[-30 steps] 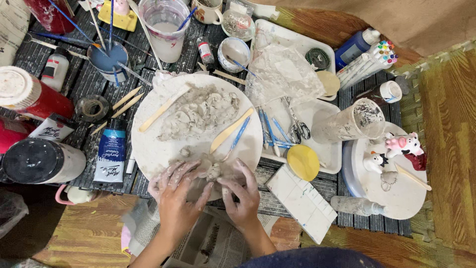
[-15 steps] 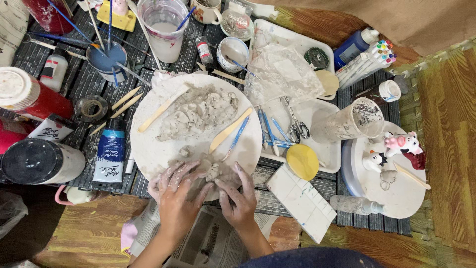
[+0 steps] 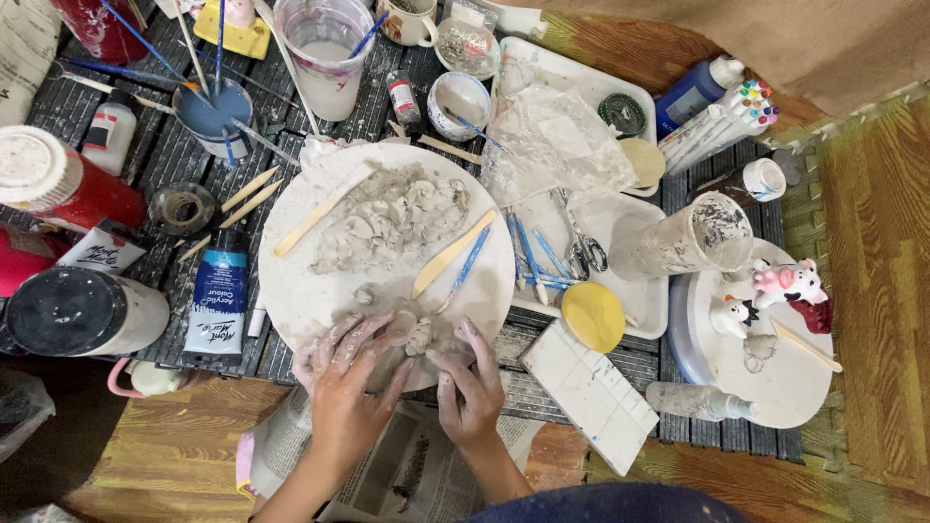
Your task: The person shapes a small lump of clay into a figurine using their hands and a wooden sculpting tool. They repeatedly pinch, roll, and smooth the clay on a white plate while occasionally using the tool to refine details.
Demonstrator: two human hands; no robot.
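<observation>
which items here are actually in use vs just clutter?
In use:
- left hand and right hand, both pressing on the clay lump
- round white board under it
- larger clay pile on the same board

Lying about:
- wooden modelling sticks
- blue paint tube
- yellow lid
- scissors
- small painted figurines
- marker set

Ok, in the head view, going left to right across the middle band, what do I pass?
Black-lidded jar → blue paint tube → round white board with clay → yellow disc → clear plastic cup → pink pig figurine.
</observation>
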